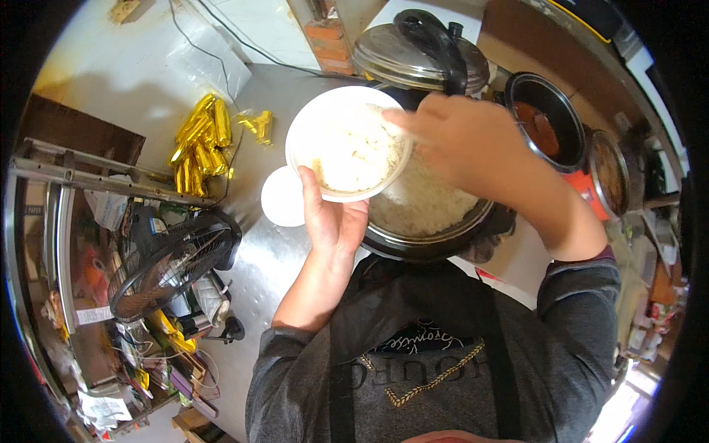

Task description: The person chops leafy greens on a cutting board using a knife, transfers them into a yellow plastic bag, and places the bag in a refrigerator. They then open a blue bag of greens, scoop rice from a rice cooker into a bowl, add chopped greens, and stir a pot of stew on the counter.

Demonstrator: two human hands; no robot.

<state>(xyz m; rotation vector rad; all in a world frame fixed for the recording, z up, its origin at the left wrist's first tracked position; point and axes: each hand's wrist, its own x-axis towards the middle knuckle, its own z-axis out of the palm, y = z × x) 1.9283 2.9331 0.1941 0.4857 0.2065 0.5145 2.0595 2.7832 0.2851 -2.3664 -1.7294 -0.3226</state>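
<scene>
My left hand (pixel 335 224) holds a white round bowl (pixel 302 130) from below, its thumb on the near rim. Overexposed white rice (pixel 363 158) lies in the bowl, mostly on its right side. My right hand (pixel 468 141) is blurred over the bowl's right edge, fingers curled. Whether it grips a utensil is hidden. Beneath both hands stands a large rice cooker (pixel 412 243) holding cooked white rice (pixel 432 207), and the bowl overlaps its left part. The cooker's metal lid (pixel 388 58) is raised at the back.
A smaller white round piece (pixel 281 196) lies left of the bowl on the metal counter (pixel 260 277). Gold-wrapped tubes (pixel 205 147) are piled farther left, near a black fan (pixel 171 266). To the right are a black pot (pixel 545 122) with reddish contents and a red-sided container (pixel 590 191).
</scene>
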